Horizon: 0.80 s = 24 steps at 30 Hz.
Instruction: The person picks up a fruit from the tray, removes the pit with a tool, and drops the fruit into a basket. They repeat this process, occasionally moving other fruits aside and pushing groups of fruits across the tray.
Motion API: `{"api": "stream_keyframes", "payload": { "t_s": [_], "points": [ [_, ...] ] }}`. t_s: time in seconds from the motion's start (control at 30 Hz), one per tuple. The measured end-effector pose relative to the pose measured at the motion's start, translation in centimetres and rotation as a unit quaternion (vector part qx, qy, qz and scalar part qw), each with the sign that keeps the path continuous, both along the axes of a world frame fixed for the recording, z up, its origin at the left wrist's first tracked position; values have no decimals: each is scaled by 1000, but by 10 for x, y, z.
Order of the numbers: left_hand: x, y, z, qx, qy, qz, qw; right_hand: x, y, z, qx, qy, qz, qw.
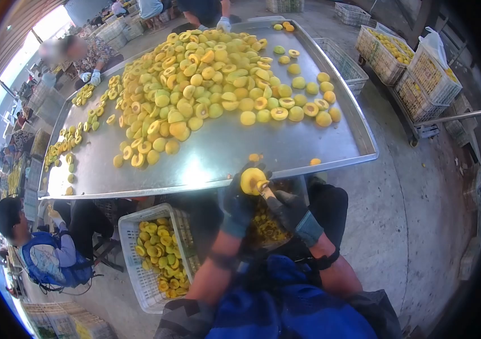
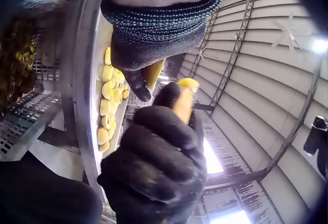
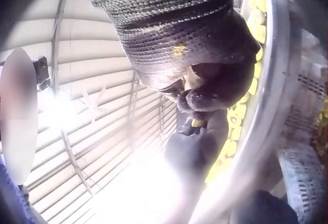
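Note:
My gloved left hand (image 1: 236, 202) holds a yellow peach half (image 1: 252, 181) just over the near edge of the metal table. In the left wrist view the peach half (image 2: 153, 73) shows between the fingers and thumb. My right hand (image 1: 290, 212), gloved too, grips a small wooden-handled tool (image 1: 267, 194) whose end meets the fruit in the head view. Yellow shows at the tool's tip in the left wrist view, where the right hand (image 2: 154, 157) curls round the handle (image 2: 183, 105). In the right wrist view the fingers largely hide the tool.
A large heap of peach halves (image 1: 189, 85) covers the metal table (image 1: 240, 147). One white crate (image 1: 139, 282) of halves stands left of my legs; another container of yellow pieces (image 1: 269, 223) sits below my hands. Other people work around the table. Stacked crates (image 1: 421, 85) stand at right.

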<state>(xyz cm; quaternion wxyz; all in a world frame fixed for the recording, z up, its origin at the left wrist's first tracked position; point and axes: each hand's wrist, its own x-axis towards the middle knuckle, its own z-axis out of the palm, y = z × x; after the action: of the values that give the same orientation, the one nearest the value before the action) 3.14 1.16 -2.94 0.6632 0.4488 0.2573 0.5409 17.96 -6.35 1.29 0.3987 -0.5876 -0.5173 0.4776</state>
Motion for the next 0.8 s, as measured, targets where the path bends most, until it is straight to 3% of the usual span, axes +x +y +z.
{"api": "stream_keyframes", "payload": {
  "t_s": [0.1, 0.2, 0.27, 0.3, 0.33, 0.4, 0.5, 0.57, 0.63, 0.73, 0.8],
  "points": [
    [-5, 1, -1, -7, 18, 21, 1000, 0, -7, 7, -15, 132, 52, 990],
    [-11, 3, 4, -34, -10, 74, 997, 5, -20, -21, 28, 154, 58, 986],
    [-21, 8, -10, -6, 17, 100, 995, 5, -12, -51, -42, 118, 39, 991],
    [-25, 5, -13, 5, 32, 111, 993, 0, -5, -60, -135, 96, 24, 986],
    [-25, 1, -2, 82, 214, 166, 959, -2, -3, -65, -223, 75, 7, 972],
    [-28, 14, -16, 42, 90, 143, 985, -5, -5, -63, -105, 122, -2, 987],
    [-39, 2, -28, 6, -20, 107, 994, -3, -22, -47, -192, 306, 19, 932],
    [-34, 1, -27, 127, 127, 146, 973, 5, -18, -43, -245, 413, 34, 877],
    [-33, -1, -31, 53, 97, 135, 985, 10, -19, -51, -240, 480, 39, 843],
    [-39, 0, -50, 21, 95, 130, 987, 18, -21, -64, -148, 577, 100, 797],
    [-40, 0, -65, -30, 23, 119, 992, 24, -14, -63, -110, 554, 84, 821]
  ]
}}
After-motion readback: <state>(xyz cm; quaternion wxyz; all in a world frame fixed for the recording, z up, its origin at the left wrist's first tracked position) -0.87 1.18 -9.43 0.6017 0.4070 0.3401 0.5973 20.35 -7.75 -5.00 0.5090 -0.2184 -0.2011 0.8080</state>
